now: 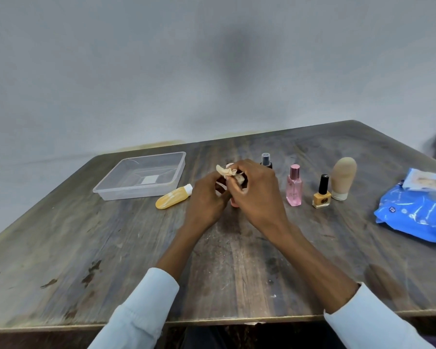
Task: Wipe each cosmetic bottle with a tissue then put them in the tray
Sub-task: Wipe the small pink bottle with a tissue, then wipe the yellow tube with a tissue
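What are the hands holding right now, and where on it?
The right hand pinches a crumpled tissue against a mostly hidden pinkish bottle. The left hand grips that bottle from its left side; the exact hold is hidden.

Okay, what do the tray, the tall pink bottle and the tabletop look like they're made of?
The clear rectangular tray looks like thin glossy plastic: you see the table through its walls. The tall pink bottle seems to be glass or hard clear plastic, see-through with a shiny metallic-pink cap; I can't tell which. The dark tabletop looks like worn wood-grain laminate or wood, streaked and scuffed.
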